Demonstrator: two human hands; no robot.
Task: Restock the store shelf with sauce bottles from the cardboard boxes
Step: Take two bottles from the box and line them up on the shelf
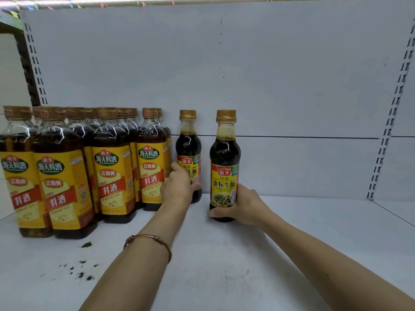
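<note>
Your left hand [179,185] holds one sauce bottle [188,153]; cooking wine bottles [74,171] crowd its left. Your right hand [244,207] holds another bottle [224,167], nearer you on the shelf [314,243].

Dark stains [86,244] beside yellow-labelled cooking wine bottles [112,162].

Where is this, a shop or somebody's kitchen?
Most likely a shop: a white metal shelf with slotted rails, and many identical yellow-label bottles lined up in rows.

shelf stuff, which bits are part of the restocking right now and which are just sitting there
In the job:
- back soy sauce bottle, left hand grips it
- front soy sauce bottle, right hand holds it
- white shelf

Just there:
- cooking wine bottles at left
- dark stains
- bracelet
</note>
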